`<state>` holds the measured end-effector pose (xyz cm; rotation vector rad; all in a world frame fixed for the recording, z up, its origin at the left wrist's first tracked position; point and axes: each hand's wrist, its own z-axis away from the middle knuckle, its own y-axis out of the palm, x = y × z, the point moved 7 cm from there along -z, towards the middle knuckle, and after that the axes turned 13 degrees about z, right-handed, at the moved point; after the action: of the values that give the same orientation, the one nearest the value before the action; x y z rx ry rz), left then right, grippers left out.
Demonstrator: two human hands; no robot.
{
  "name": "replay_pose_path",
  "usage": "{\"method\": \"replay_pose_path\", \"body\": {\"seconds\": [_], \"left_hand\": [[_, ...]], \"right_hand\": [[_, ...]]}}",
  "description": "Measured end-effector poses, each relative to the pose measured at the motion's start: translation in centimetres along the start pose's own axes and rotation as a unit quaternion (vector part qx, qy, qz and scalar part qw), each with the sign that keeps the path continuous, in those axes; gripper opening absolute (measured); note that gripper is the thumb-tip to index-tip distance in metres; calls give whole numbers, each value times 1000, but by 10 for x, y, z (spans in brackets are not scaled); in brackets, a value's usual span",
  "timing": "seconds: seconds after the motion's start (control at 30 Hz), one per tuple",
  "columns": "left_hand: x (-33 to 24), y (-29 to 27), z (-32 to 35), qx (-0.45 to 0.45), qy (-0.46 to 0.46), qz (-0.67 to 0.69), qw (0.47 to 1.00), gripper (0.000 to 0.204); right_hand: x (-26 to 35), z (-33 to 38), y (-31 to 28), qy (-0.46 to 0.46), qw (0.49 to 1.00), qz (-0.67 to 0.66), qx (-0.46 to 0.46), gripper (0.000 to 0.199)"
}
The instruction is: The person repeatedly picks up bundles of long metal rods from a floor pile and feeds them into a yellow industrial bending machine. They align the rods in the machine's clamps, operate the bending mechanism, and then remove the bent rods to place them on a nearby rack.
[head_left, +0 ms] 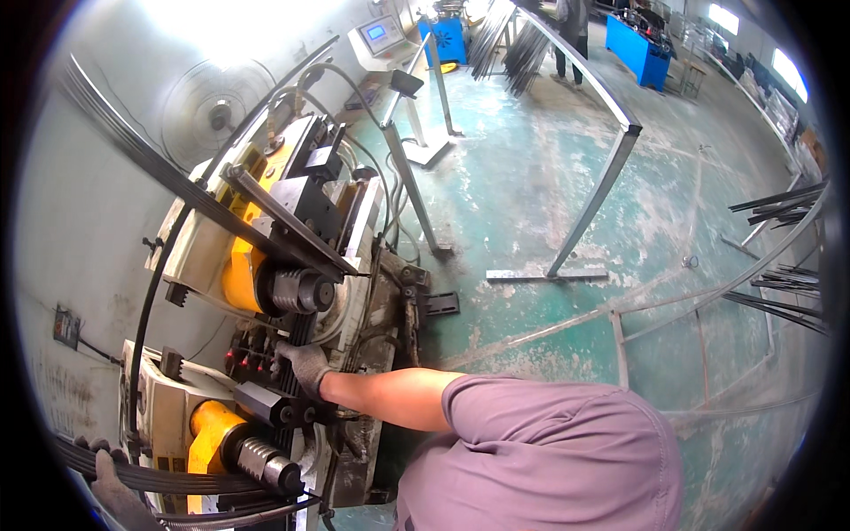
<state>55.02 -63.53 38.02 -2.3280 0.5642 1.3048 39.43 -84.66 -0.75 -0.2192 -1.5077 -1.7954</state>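
Note:
My left hand [113, 488], in a grey work glove, is at the lower left with its fingers closed over a bundle of dark metal rods [168, 479]. That bundle reaches into the nearer yellow clamp head of the machine [212, 434]. In a matching glove, my right hand [306, 368] reaches into the gap between the two yellow heads. A finger of it stretches toward several small red-tipped levers [244, 361]; its other fingers are partly hidden. Another bundle of long dark rods [190, 190] slants down across the farther yellow head [248, 274].
Hoses and cables run along the machine beside a wall fan [219, 113]. A metal frame rack [589, 208] stands on the green floor, with rods at its far end. More rods [779, 208] lie at the right. A person [571, 40] stands far back near a blue machine [637, 53].

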Motion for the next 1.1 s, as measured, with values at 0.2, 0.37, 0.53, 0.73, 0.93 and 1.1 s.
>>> {"method": "replay_pose_path", "body": {"seconds": [0.2, 0.37, 0.53, 0.73, 0.93, 1.1], "left_hand": [[2, -7, 1, -7, 6, 1, 1000, 44], [-2, 1, -7, 49, 112, -76, 990, 41], [21, -36, -21, 128, 258, -286, 914, 27], [48, -85, -20, 48, -69, 82, 993, 43], [12, -36, 14, 99, -58, -14, 993, 46], [15, -33, 13, 144, -11, -41, 989, 47]], "right_hand": [[0, 6, 3, 9, 1000, 10, 3, 26], [7, 2, -3, -8, 1000, 0, -12, 25], [-1, 3, 0, 14, 1000, -9, -4, 24], [-10, 15, -24, -24, 940, 324, -108, 29], [-33, -25, -51, -47, 970, 213, -103, 23], [-44, -31, -57, -29, 971, 211, -113, 21]]}}
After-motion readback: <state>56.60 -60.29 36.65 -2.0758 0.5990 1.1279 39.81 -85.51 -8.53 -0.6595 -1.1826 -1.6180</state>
